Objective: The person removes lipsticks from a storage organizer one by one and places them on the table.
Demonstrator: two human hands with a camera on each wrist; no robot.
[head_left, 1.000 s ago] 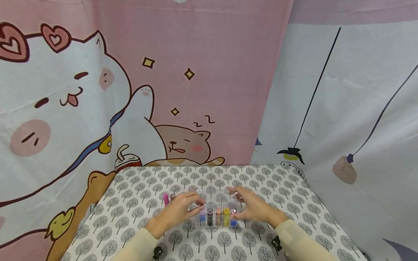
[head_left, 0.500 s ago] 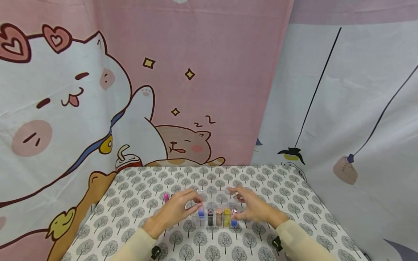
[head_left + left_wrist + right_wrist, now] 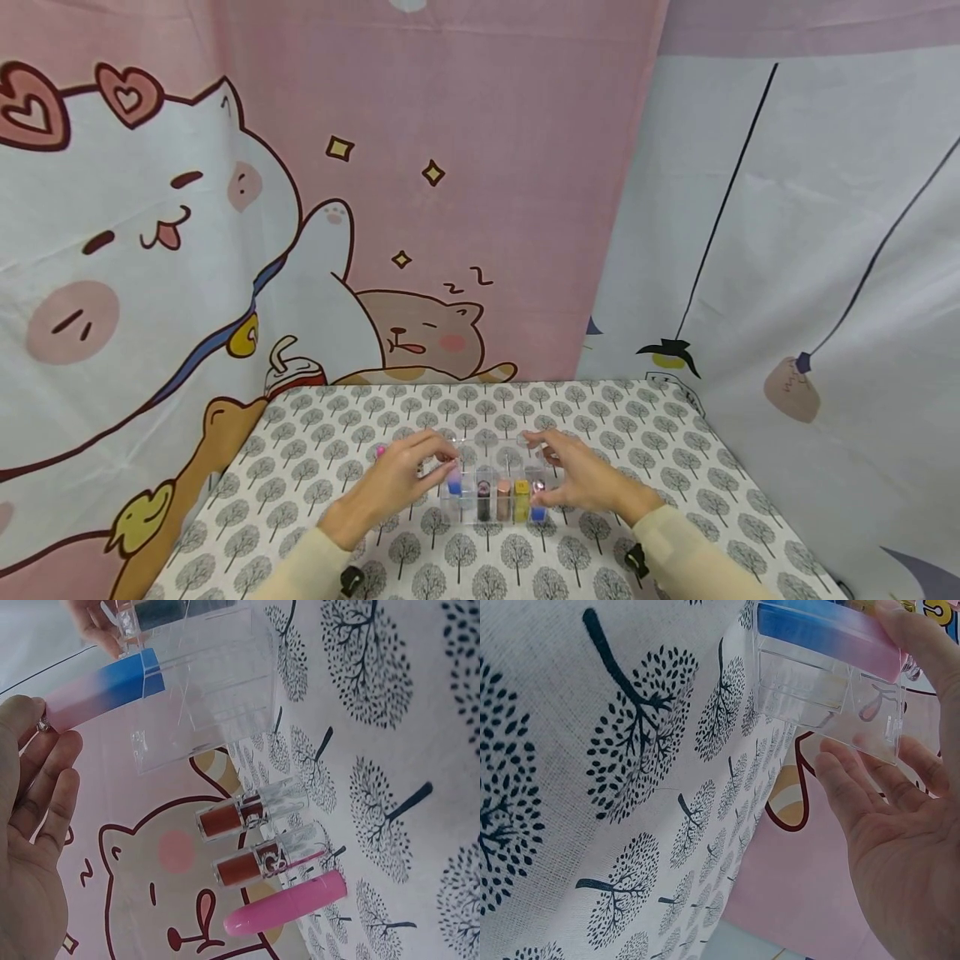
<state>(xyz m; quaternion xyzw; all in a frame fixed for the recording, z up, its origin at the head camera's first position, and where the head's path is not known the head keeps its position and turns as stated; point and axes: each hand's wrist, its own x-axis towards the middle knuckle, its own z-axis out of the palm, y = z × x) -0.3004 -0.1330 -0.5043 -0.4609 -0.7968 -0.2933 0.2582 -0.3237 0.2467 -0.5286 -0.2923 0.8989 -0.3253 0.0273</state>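
Note:
My left hand [image 3: 401,471] pinches the top end of a square pink-to-blue lipstick tube [image 3: 105,688]. The tube's blue end overlaps the left end of a clear compartment organizer [image 3: 217,682] in the left wrist view; whether it is still inside a slot I cannot tell. My right hand [image 3: 581,471] grips the organizer's right end, thumb in front and fingers behind. Beside that thumb, a second pink-and-blue tube [image 3: 829,634] sits in the end slot. Between the hands stand a dark tube [image 3: 483,502], a rose-gold-topped one [image 3: 503,500] and a yellow one [image 3: 521,500].
Behind my left hand, two clear-capped lip glosses [image 3: 225,819] and a bright pink tube [image 3: 289,904] stand on the tree-print tablecloth [image 3: 315,500]. Cartoon-printed cloth [image 3: 517,208] hangs behind the table.
My left hand has moved a little left and up with the pinched tube, away from the dark tube. The right hand keeps its place on the organizer.

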